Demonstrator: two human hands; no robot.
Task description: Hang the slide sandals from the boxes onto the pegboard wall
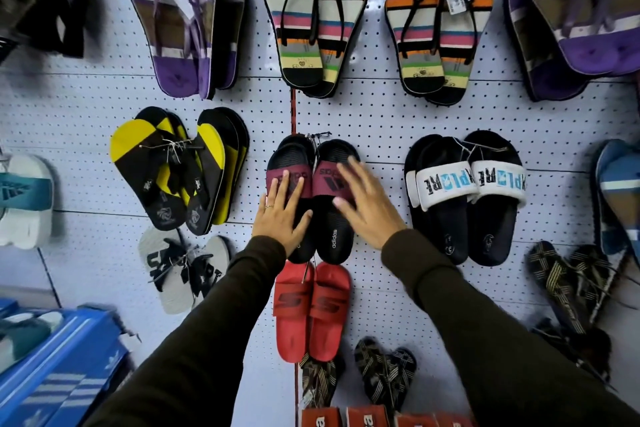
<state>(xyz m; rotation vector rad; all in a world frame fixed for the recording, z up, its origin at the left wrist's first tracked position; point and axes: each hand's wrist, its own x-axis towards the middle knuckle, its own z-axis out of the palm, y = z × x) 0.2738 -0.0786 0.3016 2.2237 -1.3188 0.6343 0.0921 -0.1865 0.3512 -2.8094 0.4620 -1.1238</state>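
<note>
A pair of black slide sandals (334,232) with maroon straps hangs on the white pegboard wall (381,114) at the centre. My left hand (282,215) lies flat on the left sandal, fingers spread over its maroon strap. My right hand (363,201) rests flat on the right sandal with fingers apart, slightly blurred. Neither hand grips anything. Blue shoe boxes (59,367) sit at the lower left, one open with a teal and white sandal inside.
Many pairs hang around: red slides (311,308) just below, black slides with white straps (467,198) to the right, yellow-black flip-flops (180,166) to the left, striped and purple ones above. Red boxes (367,418) stand at the bottom edge.
</note>
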